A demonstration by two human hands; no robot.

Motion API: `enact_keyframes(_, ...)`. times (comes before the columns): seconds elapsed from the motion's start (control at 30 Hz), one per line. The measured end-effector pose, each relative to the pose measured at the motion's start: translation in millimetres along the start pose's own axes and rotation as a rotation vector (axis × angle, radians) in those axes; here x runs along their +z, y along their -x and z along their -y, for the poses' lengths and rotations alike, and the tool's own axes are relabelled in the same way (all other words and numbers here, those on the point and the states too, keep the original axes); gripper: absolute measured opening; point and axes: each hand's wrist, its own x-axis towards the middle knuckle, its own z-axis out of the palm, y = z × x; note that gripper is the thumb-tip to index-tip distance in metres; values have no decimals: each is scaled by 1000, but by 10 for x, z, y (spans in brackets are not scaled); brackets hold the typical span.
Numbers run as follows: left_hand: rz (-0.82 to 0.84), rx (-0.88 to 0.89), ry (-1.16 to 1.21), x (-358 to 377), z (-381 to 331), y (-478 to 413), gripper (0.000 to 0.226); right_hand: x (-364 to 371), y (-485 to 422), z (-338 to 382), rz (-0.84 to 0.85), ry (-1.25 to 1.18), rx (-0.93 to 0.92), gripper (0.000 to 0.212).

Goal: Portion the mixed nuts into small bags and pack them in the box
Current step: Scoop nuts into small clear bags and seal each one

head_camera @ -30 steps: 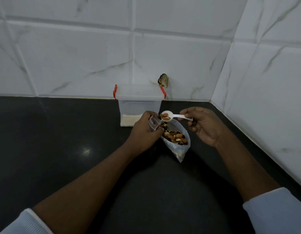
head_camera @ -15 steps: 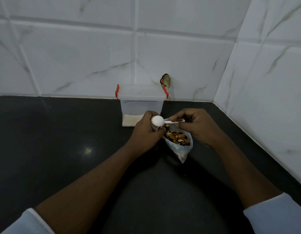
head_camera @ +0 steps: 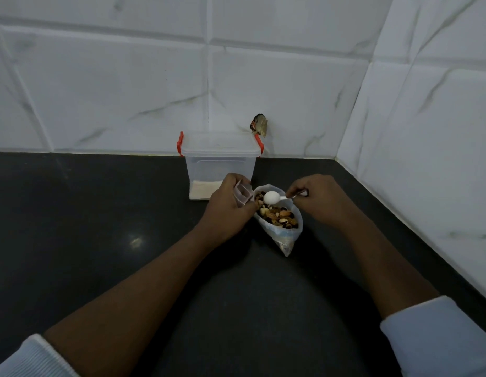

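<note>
Two pale sleeves, left [head_camera: 26, 360] and right [head_camera: 437, 336], frame bare forearms reaching across a dark countertop [head_camera: 100, 227]. Between the hands, an open plastic bag of mixed nuts [head_camera: 280, 223] lies on the counter, its mouth facing away from the person. The right hand [head_camera: 315, 201] pinches the handle of a white spoon [head_camera: 271, 198] between fingertips and thumb, the bowl turned back-up just above the nuts at the bag's mouth. The left hand [head_camera: 226, 204], fingers curled, grips a small clear bag [head_camera: 241, 194] just left of the spoon, touching the large bag's rim. Behind the hands, a clear plastic box [head_camera: 220, 163] with red latches stands lidded against the white marble-patterned wall tiles [head_camera: 127, 91], a pale layer showing at its bottom. A small dark object [head_camera: 259, 125], too blurred to identify, clings to the wall above the box's right corner.
</note>
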Motion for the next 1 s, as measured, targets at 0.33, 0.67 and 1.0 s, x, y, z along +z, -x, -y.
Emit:
enact_keyframes(0.33,8,0,-6,-2,-14,6,39,18,6,32,21,22,4,23)
enact_keyframes(0.67,15,2,-20,-7,-16,11,40,-53,15,36,-17,-126,43,18)
enact_keyframes(1.0,24,-1,-14,-8,-26,21,39,39,17,8,-52,-579,311,18)
